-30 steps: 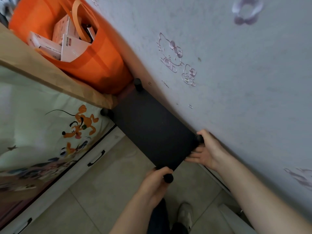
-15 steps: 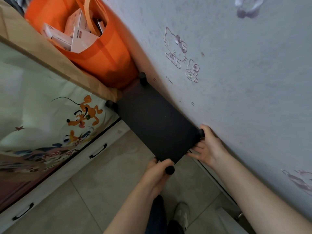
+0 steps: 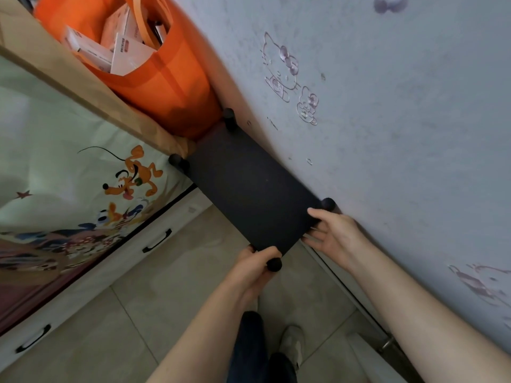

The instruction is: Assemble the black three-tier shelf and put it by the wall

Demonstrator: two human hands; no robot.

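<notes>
I look straight down on the black shelf; only its top board and four round post caps show, and the lower tiers are hidden under it. Its long side lies against the grey wall. My left hand grips the near corner by the post cap. My right hand holds the near right corner beside the wall, thumb on top and fingers along the board's edge.
An orange bag full of white boxes stands right behind the shelf's far end. A bed with cartoon bedding and drawers runs along the left. Tiled floor lies between bed and wall, with my foot below.
The shelf has slid a little further toward the wall and the orange bag, with both hands staying on its near corners.
</notes>
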